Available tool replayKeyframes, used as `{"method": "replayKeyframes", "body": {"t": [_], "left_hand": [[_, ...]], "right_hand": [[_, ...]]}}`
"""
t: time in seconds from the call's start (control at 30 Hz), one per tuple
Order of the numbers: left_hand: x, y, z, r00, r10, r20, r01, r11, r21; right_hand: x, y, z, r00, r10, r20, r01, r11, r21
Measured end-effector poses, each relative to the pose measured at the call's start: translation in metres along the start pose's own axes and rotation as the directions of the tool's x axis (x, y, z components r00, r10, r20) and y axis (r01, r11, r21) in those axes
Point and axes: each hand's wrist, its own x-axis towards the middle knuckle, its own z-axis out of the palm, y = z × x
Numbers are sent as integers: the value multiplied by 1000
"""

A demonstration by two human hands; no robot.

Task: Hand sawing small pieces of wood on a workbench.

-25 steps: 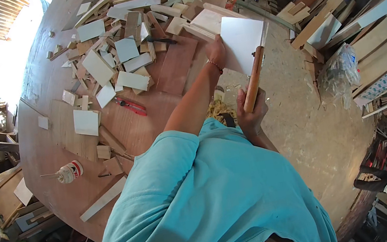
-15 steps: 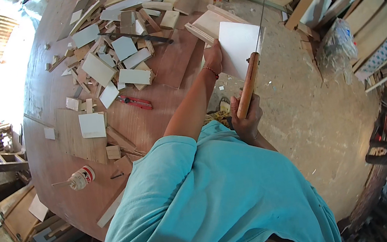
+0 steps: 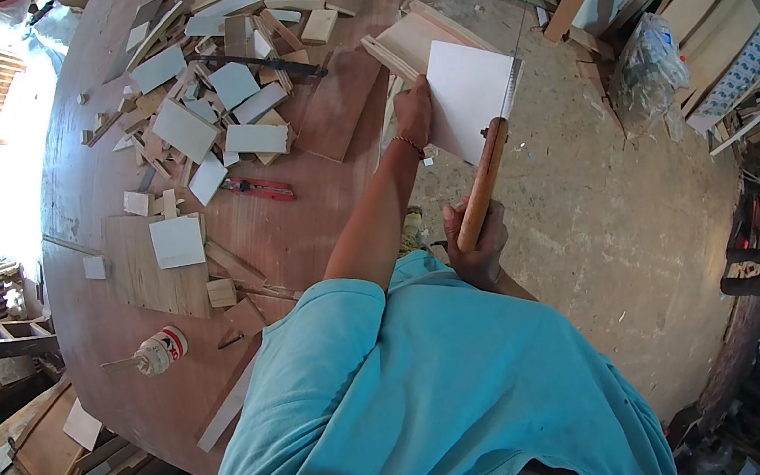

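Note:
My right hand (image 3: 478,247) is closed around the long wooden handle (image 3: 483,183) of a handsaw, whose thin blade (image 3: 518,36) runs upward along the right edge of a white board (image 3: 472,96). My left hand (image 3: 412,115) grips that board at its left edge. Just beyond it, pale wooden strips and a plank (image 3: 422,32) lie at the edge of the reddish-brown worktable (image 3: 98,342). A red cutter (image 3: 263,188) lies on the table left of my left arm.
Scrap wood pieces (image 3: 184,129) cover the far table, with a dark tool (image 3: 293,67) among them. A glue bottle (image 3: 160,352) is at near left. Planks (image 3: 692,9) and a plastic bag (image 3: 646,66) lean at right. A tool bag (image 3: 753,268) sits lower right on the concrete floor (image 3: 601,252).
The saw handle and my right hand have moved down toward my body. My left hand still grips the board. The whole view has shifted slightly.

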Motion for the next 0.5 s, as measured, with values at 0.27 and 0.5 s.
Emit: {"method": "replayKeyframes", "body": {"t": [0.27, 0.5], "left_hand": [[-19, -45, -23, 999, 5, -40, -8, 998, -66], [-55, -63, -20, 1000, 17, 22, -17, 1000, -6]], "right_hand": [[-39, -13, -16, 997, 78, 27, -80, 993, 87], [-79, -20, -28, 998, 20, -57, -17, 999, 45]]}}
